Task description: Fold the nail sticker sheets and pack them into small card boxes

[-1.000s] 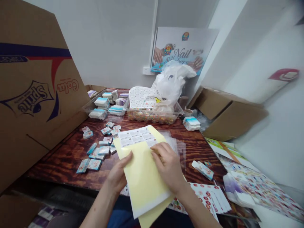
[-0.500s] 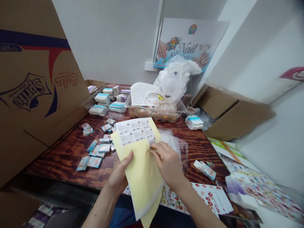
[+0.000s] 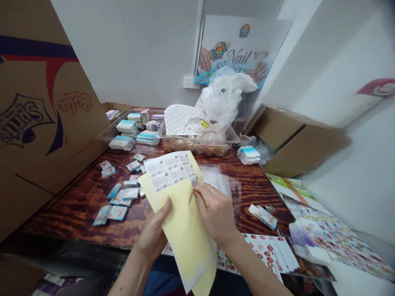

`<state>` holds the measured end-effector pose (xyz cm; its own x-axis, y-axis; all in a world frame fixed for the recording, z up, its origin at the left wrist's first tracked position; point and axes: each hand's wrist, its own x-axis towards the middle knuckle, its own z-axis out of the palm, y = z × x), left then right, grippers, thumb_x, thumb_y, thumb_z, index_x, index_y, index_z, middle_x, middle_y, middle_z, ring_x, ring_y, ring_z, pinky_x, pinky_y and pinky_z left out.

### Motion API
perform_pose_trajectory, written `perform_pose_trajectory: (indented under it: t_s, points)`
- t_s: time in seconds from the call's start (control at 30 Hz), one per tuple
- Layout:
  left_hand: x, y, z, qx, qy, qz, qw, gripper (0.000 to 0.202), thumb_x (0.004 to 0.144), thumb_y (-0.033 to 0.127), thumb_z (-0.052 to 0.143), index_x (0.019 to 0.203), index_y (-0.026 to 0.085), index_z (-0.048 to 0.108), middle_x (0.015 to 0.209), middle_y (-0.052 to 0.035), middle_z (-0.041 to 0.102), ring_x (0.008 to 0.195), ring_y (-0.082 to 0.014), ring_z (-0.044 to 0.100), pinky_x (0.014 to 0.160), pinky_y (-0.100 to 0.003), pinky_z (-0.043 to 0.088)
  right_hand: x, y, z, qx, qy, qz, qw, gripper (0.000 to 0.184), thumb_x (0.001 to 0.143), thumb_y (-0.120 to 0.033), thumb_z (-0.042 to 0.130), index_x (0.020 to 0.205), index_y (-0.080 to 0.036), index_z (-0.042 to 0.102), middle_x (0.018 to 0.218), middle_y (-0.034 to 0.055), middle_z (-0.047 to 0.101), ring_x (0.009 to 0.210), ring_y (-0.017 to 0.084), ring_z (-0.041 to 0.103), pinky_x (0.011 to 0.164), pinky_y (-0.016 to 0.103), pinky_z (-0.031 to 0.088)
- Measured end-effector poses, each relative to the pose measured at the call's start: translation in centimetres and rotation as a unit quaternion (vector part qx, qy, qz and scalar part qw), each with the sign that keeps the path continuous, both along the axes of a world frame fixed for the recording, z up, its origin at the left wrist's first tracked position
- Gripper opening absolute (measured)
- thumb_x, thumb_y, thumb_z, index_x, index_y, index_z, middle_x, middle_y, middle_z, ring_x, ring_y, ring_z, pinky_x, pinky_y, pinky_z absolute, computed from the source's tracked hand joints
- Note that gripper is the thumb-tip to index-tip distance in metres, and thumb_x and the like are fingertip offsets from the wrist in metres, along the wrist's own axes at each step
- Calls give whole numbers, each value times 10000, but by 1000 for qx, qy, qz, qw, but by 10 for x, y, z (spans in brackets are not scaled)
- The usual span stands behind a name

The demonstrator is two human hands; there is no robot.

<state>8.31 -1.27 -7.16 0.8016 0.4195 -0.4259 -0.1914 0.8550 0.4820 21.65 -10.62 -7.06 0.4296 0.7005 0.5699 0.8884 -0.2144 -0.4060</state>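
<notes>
My left hand point(image 3: 153, 233) grips the lower left edge of a yellow backing sheet point(image 3: 182, 222), thumb on top. White barcode labels point(image 3: 170, 170) cover the sheet's upper part. My right hand point(image 3: 215, 213) pinches at the right edge of the sheet, just below the lowest row of labels; I cannot make out whether a label is between the fingers. The sheet is held tilted above the dark wooden table point(image 3: 77, 207). Clear plastic sleeves point(image 3: 222, 179) lie flat on the table behind my right hand.
Several small blue-and-white packets point(image 3: 119, 197) are scattered at the left. Two clear trays point(image 3: 197, 144) of packets and stickers stand at the back by a white plastic bag point(image 3: 225, 100). Cardboard boxes point(image 3: 40, 123) flank both sides. Sticker sheets point(image 3: 336, 242) lie at the right.
The sheet has risen and tilted more upright. My right fingers have slid from the sheet's face to its right edge under the labels. The view has shifted a little.
</notes>
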Motion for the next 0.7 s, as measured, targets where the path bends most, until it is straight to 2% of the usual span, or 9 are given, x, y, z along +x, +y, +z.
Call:
perform_pose_trajectory:
  t_s: [0.23,0.37,0.5,0.7]
  points:
    - [-6,-3,-3,-21,7,29,999,431,950,229,526,1348,65,552,1148,-162,717,1182,-309,620,1114,-432,416,-5,-3,2,5,62,15,998,228,951,-138,447,896,-187,662,868,64,715,801,224,661,727,331,473]
    - [-10,-4,-6,-22,-10,11,1000,444,948,248,533,1346,53,552,1162,-168,710,1199,-314,608,1126,-437,398,-5,-6,8,-4,107,26,994,195,930,-145,488,869,-207,663,854,39,721,789,218,664,723,321,476]
    - [-12,-6,-11,-21,-35,-10,999,454,938,270,553,1342,64,563,1185,-166,700,1219,-324,591,1138,-446,379,-7,-7,8,-6,92,11,996,219,927,-127,462,835,-202,646,811,41,698,761,209,650,690,305,456]
    - [-15,-9,-16,-22,-42,-9,999,460,941,277,549,1359,84,555,1197,-162,696,1214,-321,596,1147,-445,365,-14,-2,-3,-4,57,-14,998,216,914,-118,453,827,-188,637,795,47,684,757,210,638,678,300,416]
